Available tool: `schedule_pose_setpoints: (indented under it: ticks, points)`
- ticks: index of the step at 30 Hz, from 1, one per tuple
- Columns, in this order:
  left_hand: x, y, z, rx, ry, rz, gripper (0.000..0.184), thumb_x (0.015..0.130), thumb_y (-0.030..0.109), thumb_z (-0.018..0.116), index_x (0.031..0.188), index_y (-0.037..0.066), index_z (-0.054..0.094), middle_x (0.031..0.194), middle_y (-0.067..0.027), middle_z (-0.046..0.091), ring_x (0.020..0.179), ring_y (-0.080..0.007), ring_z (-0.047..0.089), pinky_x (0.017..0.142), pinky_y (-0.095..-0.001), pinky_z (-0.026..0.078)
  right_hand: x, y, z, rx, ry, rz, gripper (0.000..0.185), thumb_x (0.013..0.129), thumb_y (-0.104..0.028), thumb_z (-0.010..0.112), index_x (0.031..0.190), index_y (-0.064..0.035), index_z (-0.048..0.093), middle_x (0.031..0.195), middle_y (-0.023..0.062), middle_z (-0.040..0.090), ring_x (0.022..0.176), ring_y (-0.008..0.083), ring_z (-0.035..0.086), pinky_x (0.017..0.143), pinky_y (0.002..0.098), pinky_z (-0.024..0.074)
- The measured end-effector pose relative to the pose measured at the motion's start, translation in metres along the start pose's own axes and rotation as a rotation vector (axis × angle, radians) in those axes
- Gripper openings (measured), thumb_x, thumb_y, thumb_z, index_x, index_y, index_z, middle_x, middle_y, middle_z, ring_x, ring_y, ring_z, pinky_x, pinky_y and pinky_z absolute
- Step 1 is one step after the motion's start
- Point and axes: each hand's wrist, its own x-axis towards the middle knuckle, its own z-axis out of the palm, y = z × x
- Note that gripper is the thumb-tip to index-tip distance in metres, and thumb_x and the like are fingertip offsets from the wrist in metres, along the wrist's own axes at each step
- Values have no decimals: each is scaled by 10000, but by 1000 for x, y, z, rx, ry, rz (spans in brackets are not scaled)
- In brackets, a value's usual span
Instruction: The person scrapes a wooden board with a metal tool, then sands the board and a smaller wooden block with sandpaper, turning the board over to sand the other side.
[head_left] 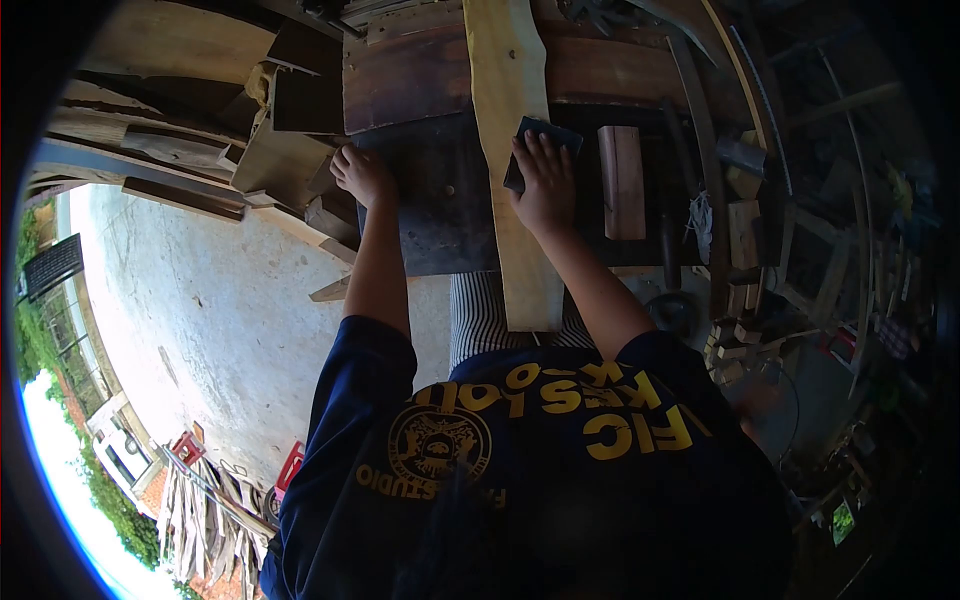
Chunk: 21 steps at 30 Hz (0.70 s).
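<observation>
A long, pale wooden board (pixel 513 240) with one wavy edge lies across the dark worktop (pixel 435 200), its near end reaching over the front edge towards my lap. My right hand (pixel 543 180) presses a dark rectangular sheet (pixel 560 137), which looks like sandpaper, against the board's right side. The fingers lie over the sheet and hide much of it. At the worktop's left edge is my left hand (pixel 366 178), its fingers curled over that edge, away from the board. Right of my right hand sits a short reddish wooden block (pixel 622 182).
Boards and offcuts (pixel 190 150) are heaped at the left, close to my left hand. A dark-handled tool (pixel 671 240) lies at the worktop's right. Small wood blocks (pixel 735 340) are stacked lower right. Wood strips (pixel 205 520) lie on the concrete floor (pixel 230 330).
</observation>
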Motion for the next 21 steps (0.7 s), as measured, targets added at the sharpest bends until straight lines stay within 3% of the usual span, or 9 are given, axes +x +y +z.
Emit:
schedule_pose_setpoints:
  ticks: [3,6,9,15,21]
  points:
    - [1,-6,7,1,-74,177,205,890,224,489,990,46,500,1044,-155,549,1060,-360,480,881,-530,379,-1,0,1,-1,-10,4,726,675,-204,736,1339,-156,448,1389,88,443,1317,265,369,1113,470,218]
    - [5,-11,15,-70,-89,290,158,895,197,498,965,56,506,1015,-158,563,1031,-361,496,868,-514,391,0,0,-2,9,-10,7,725,676,-185,733,1341,-154,446,1389,90,443,1316,268,371,1111,470,225]
    - [7,-15,20,-233,-133,204,158,875,134,525,1014,60,522,1006,-124,593,1024,-337,501,866,-443,413,0,-1,-3,35,-12,9,723,678,-166,728,1342,-153,444,1387,93,444,1313,270,376,1109,468,233]
    - [6,-6,-4,-428,-136,143,311,879,95,524,1190,103,524,973,-140,617,932,-340,541,857,-448,410,-1,0,2,25,18,2,718,661,-193,745,1320,-143,466,1374,95,459,1306,271,383,1108,473,227]
    - [5,-7,-2,-548,-91,56,236,844,76,563,1078,56,555,986,-162,614,976,-350,561,814,-450,445,-2,0,-2,48,20,14,710,663,-152,727,1323,-143,466,1361,99,473,1300,274,393,1101,469,244]
